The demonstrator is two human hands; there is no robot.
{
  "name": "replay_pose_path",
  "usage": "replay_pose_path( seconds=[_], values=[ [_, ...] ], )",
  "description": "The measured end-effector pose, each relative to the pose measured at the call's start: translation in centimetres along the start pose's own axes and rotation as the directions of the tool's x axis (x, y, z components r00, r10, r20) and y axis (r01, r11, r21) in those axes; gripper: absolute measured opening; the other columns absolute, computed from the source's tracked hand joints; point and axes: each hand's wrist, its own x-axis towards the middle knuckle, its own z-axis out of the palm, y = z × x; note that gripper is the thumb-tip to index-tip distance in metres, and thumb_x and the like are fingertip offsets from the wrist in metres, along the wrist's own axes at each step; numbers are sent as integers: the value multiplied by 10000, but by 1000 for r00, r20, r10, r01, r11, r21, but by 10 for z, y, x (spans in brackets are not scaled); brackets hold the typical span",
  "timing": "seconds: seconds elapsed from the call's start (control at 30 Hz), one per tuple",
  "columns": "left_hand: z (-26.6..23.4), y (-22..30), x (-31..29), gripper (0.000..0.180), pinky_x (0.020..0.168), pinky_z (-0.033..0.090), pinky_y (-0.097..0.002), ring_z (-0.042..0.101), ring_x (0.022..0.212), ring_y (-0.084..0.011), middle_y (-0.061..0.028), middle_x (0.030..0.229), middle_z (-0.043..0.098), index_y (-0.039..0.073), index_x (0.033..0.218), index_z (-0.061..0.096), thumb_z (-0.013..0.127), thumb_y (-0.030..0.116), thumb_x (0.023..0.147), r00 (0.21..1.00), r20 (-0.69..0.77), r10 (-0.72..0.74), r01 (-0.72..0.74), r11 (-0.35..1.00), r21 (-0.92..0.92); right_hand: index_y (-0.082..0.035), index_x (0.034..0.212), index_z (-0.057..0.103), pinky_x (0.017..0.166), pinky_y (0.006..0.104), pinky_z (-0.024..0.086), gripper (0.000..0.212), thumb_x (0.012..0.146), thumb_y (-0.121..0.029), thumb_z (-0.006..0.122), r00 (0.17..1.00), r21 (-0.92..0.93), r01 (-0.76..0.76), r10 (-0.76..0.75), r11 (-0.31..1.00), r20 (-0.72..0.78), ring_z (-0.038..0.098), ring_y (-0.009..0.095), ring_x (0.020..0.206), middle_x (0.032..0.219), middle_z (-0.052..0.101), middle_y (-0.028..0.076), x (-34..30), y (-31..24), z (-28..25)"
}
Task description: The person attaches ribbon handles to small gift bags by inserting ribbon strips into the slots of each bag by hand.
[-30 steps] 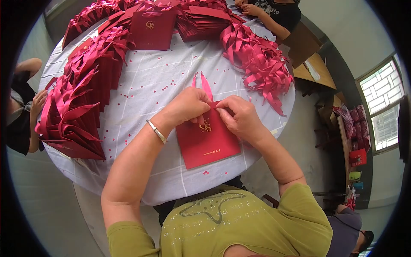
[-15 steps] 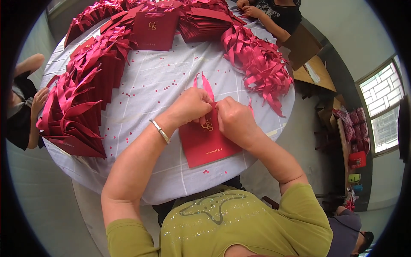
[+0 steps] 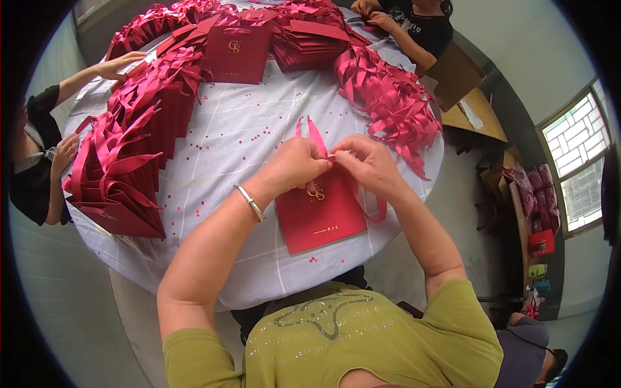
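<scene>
Smooth rectangular bag [image 3: 321, 223] lies at five o'clock from left hand [image 3: 294, 167], pinching its top; seven from right hand [image 3: 370, 169], fingertips together, hold unclear.

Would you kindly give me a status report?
Left hand, right hand: at top edge of red paper gift bag. Bag: lying flat. Pink ribbon pile: untouched.

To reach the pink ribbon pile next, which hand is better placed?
Probably the right hand: it is nearer the pink ribbon pile. The left hand is farther left, and both are at the red bag's top edge.
</scene>
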Motion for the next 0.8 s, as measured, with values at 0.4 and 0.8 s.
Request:
replay_pose_path(
  seconds=[0.4,0.8],
  values=[
    [23,12,-22,214,649,552,-404,708,684,-321,-197,733,693,-37,878,660,757,137,802,927,-163,337,-241,870,431,-2,1008,715,678,257,501,176,934,-138,631,633,-208,-287,349,935,691,607,68,747,815,683,0,65,6,-30],
    [33,24,-34,210,688,564,-408,719,760,-333,-219,811,708,-58,889,653,750,94,780,905,-173,389,-278,847,452,-54,900,700,522,223,374,107,799,-22,716,313,-53,-728,399,684,862,499,66,586,740,622,-30,67,49,-16]
  ],
)
